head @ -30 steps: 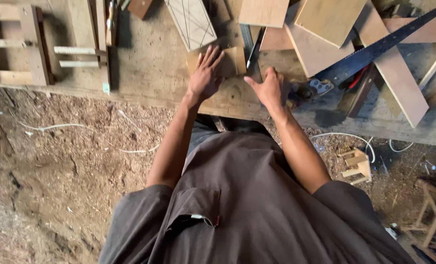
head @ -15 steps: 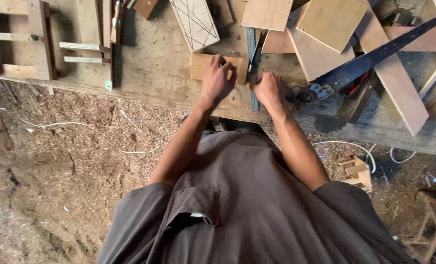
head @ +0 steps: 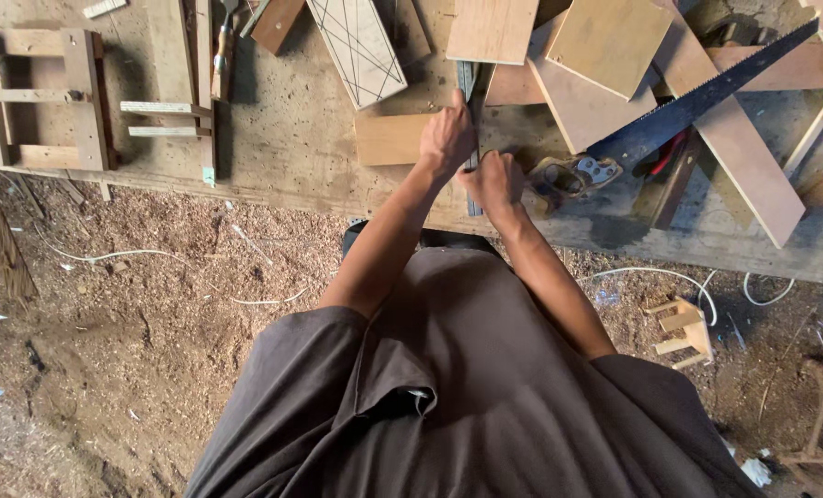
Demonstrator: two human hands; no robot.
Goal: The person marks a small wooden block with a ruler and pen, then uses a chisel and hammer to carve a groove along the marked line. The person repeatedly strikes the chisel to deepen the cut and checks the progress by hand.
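Note:
A narrow metal ruler (head: 468, 81) lies across the workbench (head: 292, 152), its end reaching the front edge. My left hand (head: 447, 138) is curled over the ruler's middle, where it meets a small flat wood block (head: 388, 138). My right hand (head: 496, 181) is closed just below and to the right, fingers curled against the ruler's lower part. The two hands almost touch. Anything small inside the right hand's fingers is hidden.
A handsaw with a dark blade (head: 697, 103) lies right of my hands, its handle (head: 573, 175) close to my right hand. Plywood boards (head: 610, 41), a panel with drawn lines (head: 361, 46), a chisel (head: 222, 51) and a wooden frame (head: 33, 97) cover the bench. Sawdust floor (head: 135, 314), white cable (head: 651, 274) and a small wooden stand (head: 684, 330) lie below.
Both hands were spread flat on either side of the ruler; they have since closed and come together over it. The view has shifted slightly.

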